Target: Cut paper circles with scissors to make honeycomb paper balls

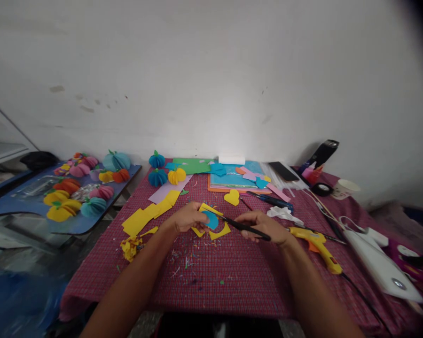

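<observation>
My left hand (188,218) holds a small stack of paper, a blue round piece (211,219) over yellow paper (220,231), just above the red checked tablecloth (229,272). My right hand (264,226) grips black-handled scissors (245,227), whose blades reach the blue piece. Both hands are close together at the table's middle. Small paper clippings (185,260) lie scattered below them.
A yellow glue gun (317,244) lies right of my right hand. Yellow paper strips (146,213) and a crumpled yellow scrap (130,246) sit to the left. Coloured sheets (232,178), paper balls (165,173), a phone (284,171) and a cup (343,188) stand farther back. A blue side table (28,202) holds several paper fruits.
</observation>
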`<state>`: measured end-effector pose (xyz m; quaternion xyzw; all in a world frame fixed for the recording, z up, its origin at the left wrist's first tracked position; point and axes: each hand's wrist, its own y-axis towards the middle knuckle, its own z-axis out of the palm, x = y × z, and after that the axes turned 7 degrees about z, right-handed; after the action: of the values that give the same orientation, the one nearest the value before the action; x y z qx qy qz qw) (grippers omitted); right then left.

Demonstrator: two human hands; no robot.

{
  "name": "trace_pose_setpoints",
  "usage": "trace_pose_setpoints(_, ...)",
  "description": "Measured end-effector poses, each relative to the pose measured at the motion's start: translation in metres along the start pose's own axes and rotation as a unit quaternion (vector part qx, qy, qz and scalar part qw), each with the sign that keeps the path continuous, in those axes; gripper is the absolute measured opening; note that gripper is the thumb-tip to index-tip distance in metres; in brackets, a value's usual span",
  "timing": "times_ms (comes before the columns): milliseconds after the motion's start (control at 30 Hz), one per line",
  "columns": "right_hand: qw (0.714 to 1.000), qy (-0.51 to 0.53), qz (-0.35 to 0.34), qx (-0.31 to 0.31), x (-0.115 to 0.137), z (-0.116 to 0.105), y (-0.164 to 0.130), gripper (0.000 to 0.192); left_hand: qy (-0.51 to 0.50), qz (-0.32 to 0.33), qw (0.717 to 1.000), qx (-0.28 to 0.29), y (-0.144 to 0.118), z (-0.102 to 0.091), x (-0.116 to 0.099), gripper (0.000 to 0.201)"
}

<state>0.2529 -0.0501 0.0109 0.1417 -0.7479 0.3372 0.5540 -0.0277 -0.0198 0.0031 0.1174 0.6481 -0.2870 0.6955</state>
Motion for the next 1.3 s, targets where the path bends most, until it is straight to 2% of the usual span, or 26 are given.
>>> trace_pose_setpoints(433,0.999,-0.052,-0.011,0.002,0.006,0.002,-0.003,0.042,0.016,-0.011,1.0,0.011,-0.001,-0.001,0.0,0.03)
trace_pose_setpoints(933,0.998,-0.054,-0.001,0.011,0.004,0.001,-0.002,0.046,0.023,-0.019,0.999,0.023,0.0,-0.004,0.002,0.034)
trace_pose_setpoints(1200,0.999,-0.031,0.012,0.043,0.003,-0.003,-0.008,0.046,0.017,-0.018,1.0,-0.01,0.004,-0.009,0.008,0.024)
trace_pose_setpoints(1300,0.999,-0.025,0.008,0.027,0.0,-0.012,-0.014,0.048,0.019,-0.005,0.999,-0.039,0.004,-0.012,0.006,0.025)
